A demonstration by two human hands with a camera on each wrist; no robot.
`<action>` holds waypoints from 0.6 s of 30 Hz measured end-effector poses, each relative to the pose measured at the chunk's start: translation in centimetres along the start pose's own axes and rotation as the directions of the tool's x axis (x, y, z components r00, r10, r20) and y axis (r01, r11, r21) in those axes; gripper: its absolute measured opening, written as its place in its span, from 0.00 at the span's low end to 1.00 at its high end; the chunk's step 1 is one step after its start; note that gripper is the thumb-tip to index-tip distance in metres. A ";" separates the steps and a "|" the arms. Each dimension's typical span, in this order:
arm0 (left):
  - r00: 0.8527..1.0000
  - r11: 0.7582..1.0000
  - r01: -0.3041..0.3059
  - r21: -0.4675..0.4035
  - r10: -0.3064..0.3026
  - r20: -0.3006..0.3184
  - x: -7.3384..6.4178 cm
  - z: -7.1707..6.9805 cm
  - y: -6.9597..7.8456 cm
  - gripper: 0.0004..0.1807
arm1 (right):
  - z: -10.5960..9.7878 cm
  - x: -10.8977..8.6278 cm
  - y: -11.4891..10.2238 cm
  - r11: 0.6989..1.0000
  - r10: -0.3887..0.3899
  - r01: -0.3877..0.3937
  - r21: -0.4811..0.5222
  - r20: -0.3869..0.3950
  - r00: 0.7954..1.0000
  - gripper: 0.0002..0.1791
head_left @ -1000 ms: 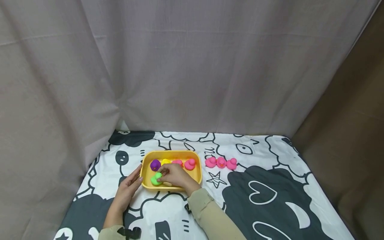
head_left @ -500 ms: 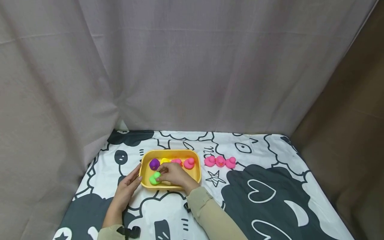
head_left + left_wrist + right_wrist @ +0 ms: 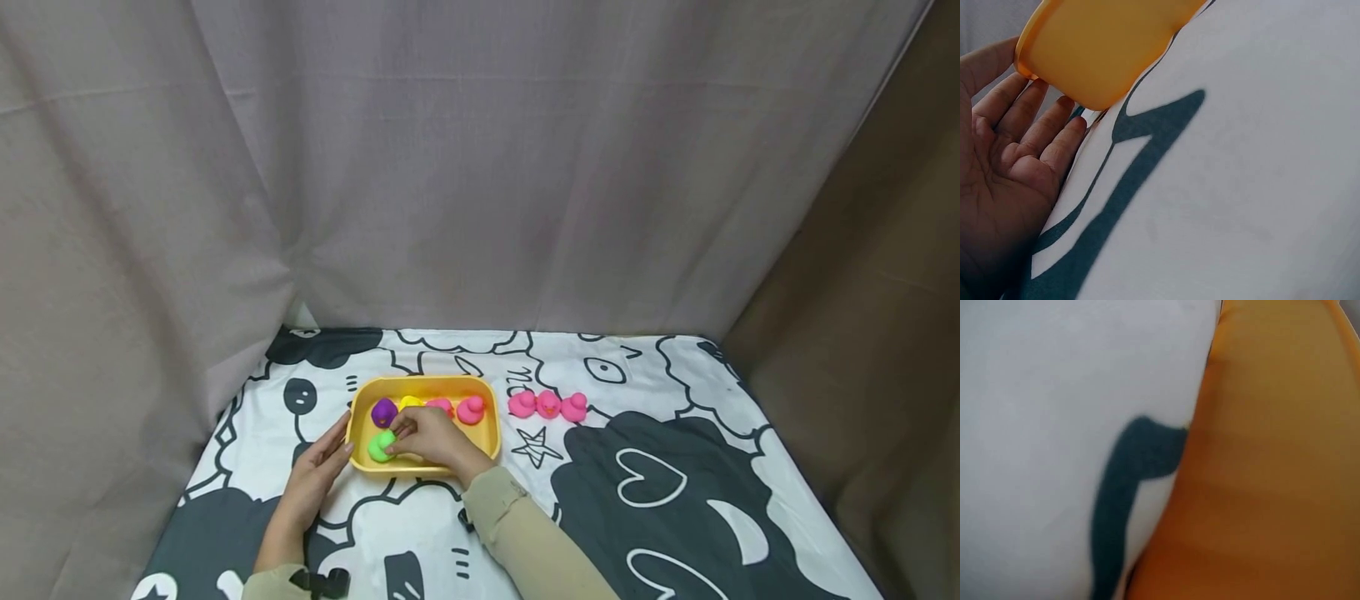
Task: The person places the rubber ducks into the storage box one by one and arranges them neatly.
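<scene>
In the head view, a yellow tray (image 3: 420,473) sits on the patterned cloth. My right hand (image 3: 435,439) reaches over its front edge and pinches a green rubber duck (image 3: 379,447) at the tray's front left. Along the back inside stand a purple duck (image 3: 384,412), a yellow duck (image 3: 410,402) and two pink ducks (image 3: 471,410), partly behind my right hand. My left hand (image 3: 311,482) rests its extended fingers against the tray's left side. The left wrist view shows that hand (image 3: 1016,150) palm visible, fingertips at the tray's wall (image 3: 1097,50). Only the tray's outer wall (image 3: 1260,462) and cloth appear in the right wrist view.
Three pink ducks (image 3: 548,405) stand in a row on the cloth (image 3: 480,517), right of the tray. A grey curtain (image 3: 480,183) hangs behind the table, and a brown drape (image 3: 862,333) is on the right.
My right hand and the green duck have edged slightly left within the tray. My left hand stays against the tray's side.
</scene>
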State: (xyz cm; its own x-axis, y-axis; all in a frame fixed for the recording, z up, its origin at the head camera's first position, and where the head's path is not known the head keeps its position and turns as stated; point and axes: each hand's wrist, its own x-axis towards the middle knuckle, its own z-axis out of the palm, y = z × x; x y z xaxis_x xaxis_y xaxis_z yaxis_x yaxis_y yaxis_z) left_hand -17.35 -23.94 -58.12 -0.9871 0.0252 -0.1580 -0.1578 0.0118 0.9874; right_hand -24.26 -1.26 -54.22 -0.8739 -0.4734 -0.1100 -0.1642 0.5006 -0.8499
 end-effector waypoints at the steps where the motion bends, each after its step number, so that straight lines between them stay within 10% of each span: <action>1: 1.000 1.000 -0.001 0.004 0.001 -0.001 0.0 0.0 0.0 0.32 | 0.1 0.0 0.0 1.000 -0.002 0.002 0.007 0.005 1.000 0.15; 18: 1.000 1.000 0.022 -0.010 -0.022 0.002 -0.1 0.0 0.0 0.33 | -0.1 -0.1 -0.2 0.999 -0.031 0.031 -0.029 0.003 1.000 0.15</action>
State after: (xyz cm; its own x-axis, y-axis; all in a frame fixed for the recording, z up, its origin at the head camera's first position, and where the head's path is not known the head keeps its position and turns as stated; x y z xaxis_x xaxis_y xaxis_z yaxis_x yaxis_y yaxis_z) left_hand -17.23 -23.92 -58.08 -0.9833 0.0265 -0.1801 -0.1801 0.0024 0.9836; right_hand -24.14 -1.25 -53.95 -0.8670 -0.4910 -0.0848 -0.2047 0.5062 -0.8378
